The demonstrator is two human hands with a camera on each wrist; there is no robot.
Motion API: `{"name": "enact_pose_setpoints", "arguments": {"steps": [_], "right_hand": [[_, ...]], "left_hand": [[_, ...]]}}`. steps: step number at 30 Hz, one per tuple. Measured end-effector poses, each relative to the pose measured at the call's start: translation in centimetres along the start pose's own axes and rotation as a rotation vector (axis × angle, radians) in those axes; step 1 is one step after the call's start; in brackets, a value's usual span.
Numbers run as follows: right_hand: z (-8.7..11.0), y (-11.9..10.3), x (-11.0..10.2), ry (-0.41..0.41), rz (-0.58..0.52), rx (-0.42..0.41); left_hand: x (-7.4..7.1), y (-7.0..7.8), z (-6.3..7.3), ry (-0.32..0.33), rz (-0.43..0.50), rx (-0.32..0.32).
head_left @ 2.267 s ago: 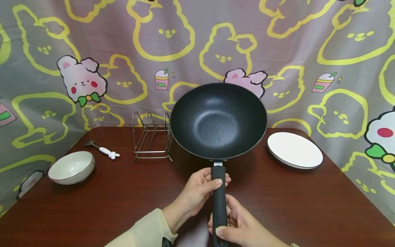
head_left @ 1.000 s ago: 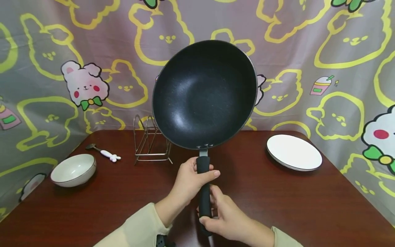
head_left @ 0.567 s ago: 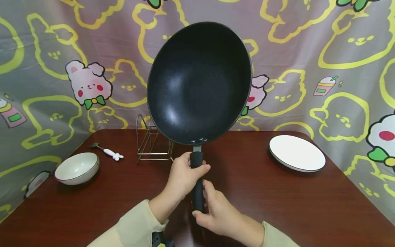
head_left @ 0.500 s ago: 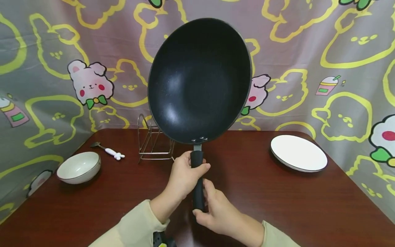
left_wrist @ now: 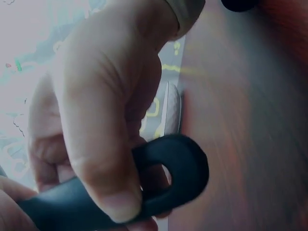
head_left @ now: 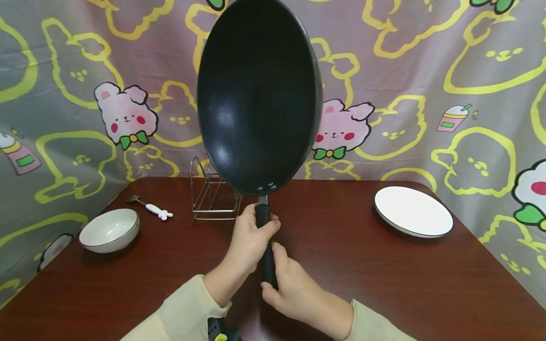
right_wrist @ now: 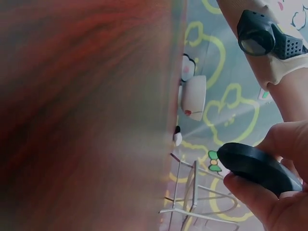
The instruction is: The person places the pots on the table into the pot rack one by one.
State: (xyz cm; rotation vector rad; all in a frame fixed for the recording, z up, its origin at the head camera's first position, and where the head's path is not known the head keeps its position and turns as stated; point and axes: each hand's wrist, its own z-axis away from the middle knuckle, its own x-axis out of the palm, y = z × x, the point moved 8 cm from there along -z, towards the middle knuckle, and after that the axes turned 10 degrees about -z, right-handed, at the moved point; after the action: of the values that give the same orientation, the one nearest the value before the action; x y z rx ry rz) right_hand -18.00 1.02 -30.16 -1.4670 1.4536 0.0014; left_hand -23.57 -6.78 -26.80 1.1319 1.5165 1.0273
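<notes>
A black wok (head_left: 258,99) is held up above the table, its dark inside facing me and the handle pointing down. Just below the metal neck, my left hand (head_left: 245,244) grips the handle (head_left: 268,265), thumb across the front. Lower down, my right hand (head_left: 296,289) holds the handle's end, thumb on its near side. The left wrist view shows the handle's looped end (left_wrist: 192,168) under a thumb. In the right wrist view, the black handle end (right_wrist: 255,163) sits between thumb and fingers. The wok's top edge runs out of the head view.
A wire rack (head_left: 215,219) stands behind the hands, partly covered by the wok. To the left are a cream bowl (head_left: 110,229) and a utensil with a white rabbit-shaped handle (head_left: 157,211). A white plate (head_left: 414,210) lies at the right. Patterned cloth (head_left: 396,142) surrounds the brown table (head_left: 384,284).
The wok has risen and shifted left, tilting up and then turning so its right outer side shows. Both hands have moved up and left with the handle, keeping their grip.
</notes>
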Motion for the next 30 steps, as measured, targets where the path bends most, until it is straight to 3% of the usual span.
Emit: {"name": "enact_pose_setpoints", "arguments": {"steps": [4, 8, 11, 13, 17, 20, 24, 30], "right_hand": [[-0.3, -0.2, 0.2, 0.000, -0.039, 0.000], [-0.6, -0.3, 0.1, 0.002, -0.136, -0.071], [-0.9, 0.4, 0.1, -0.034, -0.296, -0.077], [-1.2, 1.4, 0.2, -0.079, -0.447, -0.022], [-1.8, 2.8, 1.1, -0.214, -0.778, 0.086], [-2.3, 3.1, 2.0, -0.329, -0.909, 0.111], [-3.1, 3.1, 2.9, -0.394, -0.866, 0.093], [-4.1, 3.0, 3.7, -0.310, -0.653, 0.089]], "left_hand": [[-0.2, 0.0, -0.1, -0.044, 0.056, 0.029], [-0.6, 0.1, -0.1, -0.076, 0.097, 0.043], [-0.8, 0.2, -0.2, -0.100, 0.124, 0.043], [-1.0, 0.2, -0.2, -0.114, 0.145, 0.043], [-1.3, 0.2, -0.3, -0.130, 0.161, 0.049], [-1.7, 0.0, -0.4, -0.125, 0.153, 0.041], [-2.6, -0.5, -0.4, -0.098, 0.133, 0.026], [-3.8, -0.7, -0.3, -0.088, 0.069, 0.036]]}}
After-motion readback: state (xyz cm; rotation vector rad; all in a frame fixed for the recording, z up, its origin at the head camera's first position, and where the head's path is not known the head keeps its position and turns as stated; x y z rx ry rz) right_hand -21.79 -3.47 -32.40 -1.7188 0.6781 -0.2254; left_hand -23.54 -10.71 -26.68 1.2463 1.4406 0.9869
